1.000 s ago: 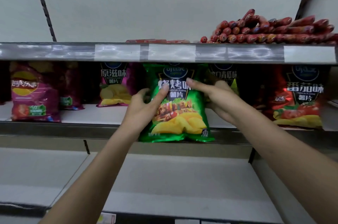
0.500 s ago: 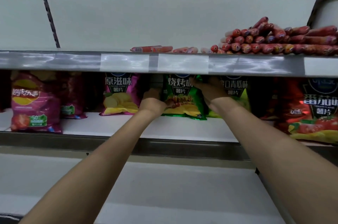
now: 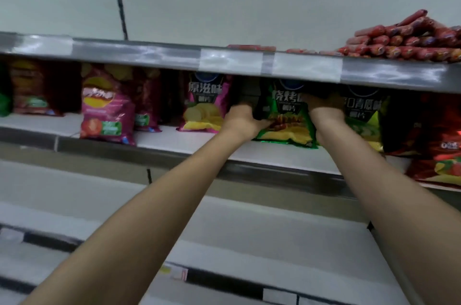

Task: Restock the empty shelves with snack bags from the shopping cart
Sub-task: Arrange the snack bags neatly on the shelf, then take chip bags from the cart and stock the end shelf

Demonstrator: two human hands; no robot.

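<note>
hands frame the green chip bag, centre right of frame: your left hand and right hand grasp its sides (keeping it upright) on the middle shelf.

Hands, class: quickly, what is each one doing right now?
Left hand: holds the green chip bag by its left edge.
Right hand: holds its right side.

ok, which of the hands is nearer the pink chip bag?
Left. The left hand grips the green bag's left edge, just right of the pink chip bag. The right hand is across the green bag, farther away.
</note>
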